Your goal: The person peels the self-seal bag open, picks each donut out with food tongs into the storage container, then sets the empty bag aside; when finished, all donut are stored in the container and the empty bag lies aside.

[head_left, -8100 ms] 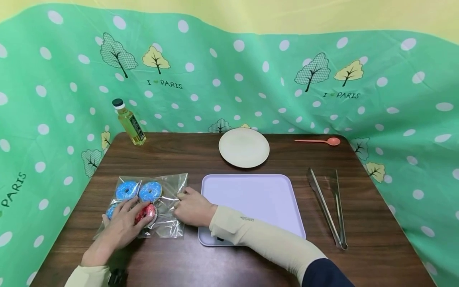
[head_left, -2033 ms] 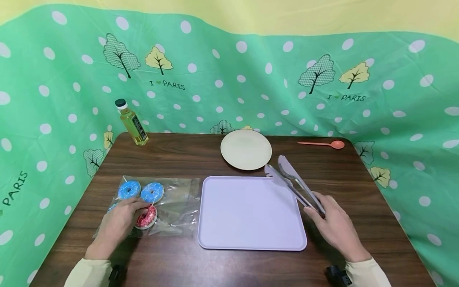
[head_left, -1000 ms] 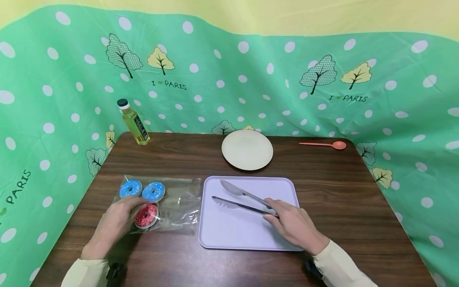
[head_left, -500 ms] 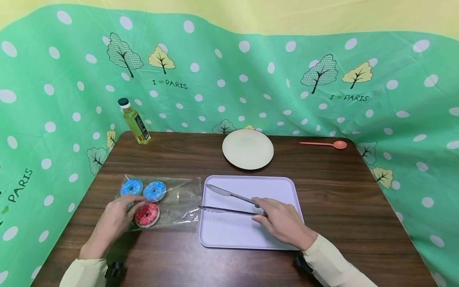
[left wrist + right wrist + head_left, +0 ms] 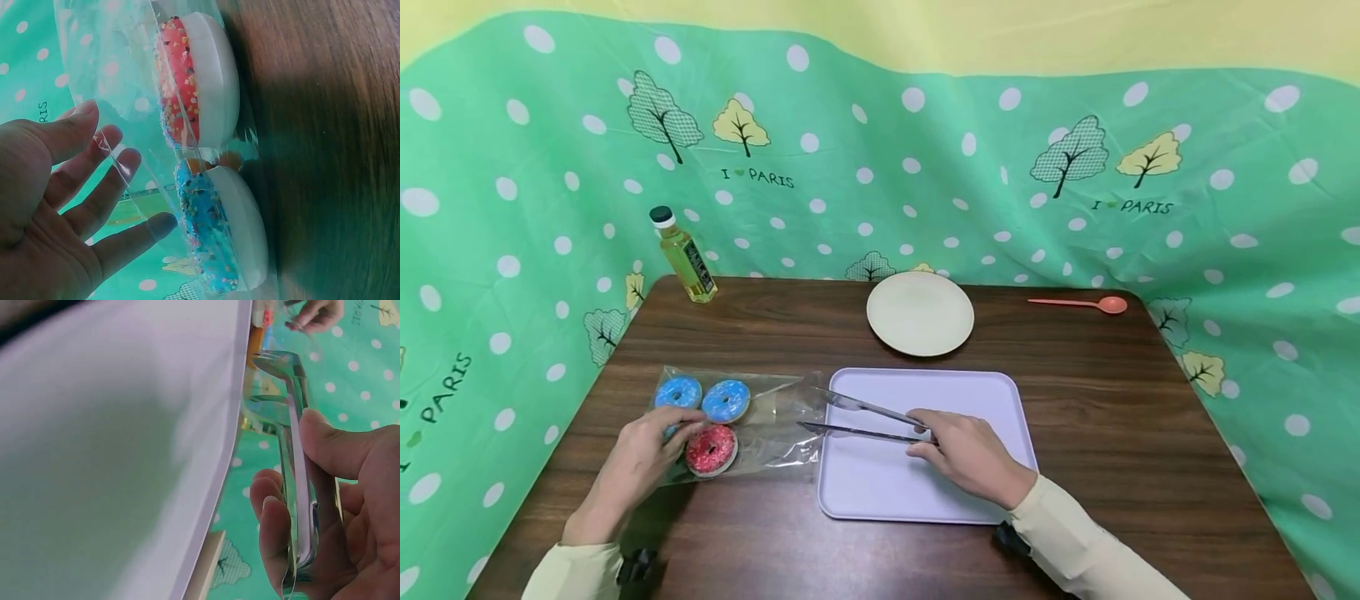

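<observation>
My left hand (image 5: 632, 458) pinches the top film of a clear plastic bag (image 5: 778, 454) at the table's left. Left wrist view: film (image 5: 134, 75) stands up in a peak between thumb and fingertips, above a red-iced doughnut (image 5: 181, 87) and a blue-iced doughnut (image 5: 209, 231). Head view: the red doughnut (image 5: 722, 442) lies beside that hand, two blue doughnuts (image 5: 737, 397) behind; another blue one is mostly hidden beneath it. My right hand (image 5: 966, 454) grips metal tongs (image 5: 880, 410) over the lilac tray (image 5: 895, 492). Their jaws are apart, tips over the bag's right end.
Behind the tray stands a round cream plate (image 5: 920, 312). A bottle of yellow liquid (image 5: 687, 262) is at the back left corner, and an orange-red spoon (image 5: 1108, 305) lies at the back right. A patterned green curtain (image 5: 880, 133) hangs behind the table.
My right hand left the bag's right edge, took the tongs from right of the tray and carried them left across it. My left hand went from lying over the doughnuts to pinching the film.
</observation>
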A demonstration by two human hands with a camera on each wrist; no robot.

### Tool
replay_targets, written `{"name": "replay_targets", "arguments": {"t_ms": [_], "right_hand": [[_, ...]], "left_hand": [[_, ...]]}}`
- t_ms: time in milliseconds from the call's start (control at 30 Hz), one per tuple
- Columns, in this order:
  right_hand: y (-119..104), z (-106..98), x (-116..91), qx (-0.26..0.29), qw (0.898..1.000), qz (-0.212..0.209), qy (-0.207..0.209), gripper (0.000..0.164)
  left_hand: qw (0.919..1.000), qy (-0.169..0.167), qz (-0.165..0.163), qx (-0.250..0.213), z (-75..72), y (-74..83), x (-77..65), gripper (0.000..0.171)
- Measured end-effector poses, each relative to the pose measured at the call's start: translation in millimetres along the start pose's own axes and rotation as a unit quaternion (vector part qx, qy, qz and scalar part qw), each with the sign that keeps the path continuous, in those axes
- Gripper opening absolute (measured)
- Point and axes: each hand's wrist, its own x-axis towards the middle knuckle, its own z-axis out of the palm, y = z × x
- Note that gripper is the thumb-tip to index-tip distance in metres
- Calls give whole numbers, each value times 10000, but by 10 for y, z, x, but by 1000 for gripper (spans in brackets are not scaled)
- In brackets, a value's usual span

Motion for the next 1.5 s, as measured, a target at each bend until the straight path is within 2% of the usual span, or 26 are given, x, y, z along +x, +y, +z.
{"name": "replay_targets", "arguments": {"t_ms": [167, 467, 667, 1067, 1500], "right_hand": [[-68, 18, 125, -121, 9993, -296, -189, 38], [-154, -77, 261, -164, 9979, -619, -74, 39], [-197, -14, 366, -128, 9965, -765, -320, 37], [-357, 64, 596, -175, 9922, -1138, -476, 35], [-428, 266, 774, -183, 9916, -1107, -636, 35]], "left_hand": [[10000, 10, -12, 3, 11, 3, -13, 18], [9999, -26, -81, -94, 32, 4, -2, 17], [9999, 12, -85, -89, 19, -4, -7, 17], [9997, 56, -200, -114, 34, -18, 6, 16], [9983, -185, -508, -203, 30, -101, 61, 12]]}}
